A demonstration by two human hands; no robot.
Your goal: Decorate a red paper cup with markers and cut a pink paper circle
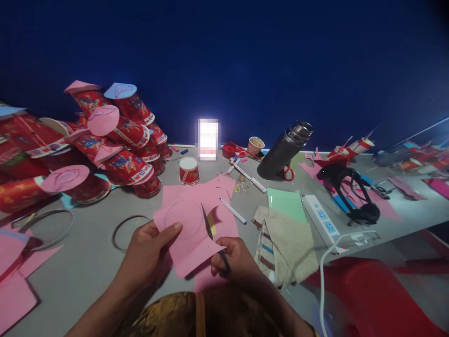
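Observation:
My left hand (151,243) pinches a sheet of pink paper (185,255) near its left edge, thumb on top. A circle drawn in blue pen shows on that sheet beside my thumb. In my right hand (235,256) is a pair of scissors (207,223), fingers closed round the dark handles. The blades reach up at the paper's right side, close to the drawn line, and a curved edge runs beside them. More pink paper (224,224) lies on the table beneath. Just right of the blades rests a white marker (233,211) with a blue end.
Stacked red paper cups (129,164) with paper discs fill the left. A single cup (189,171), a lit screen (208,139) and a black thermos (284,150) stand behind. Rightward lie a beige cloth (294,243), a power strip (324,222) and a black head strap (351,194).

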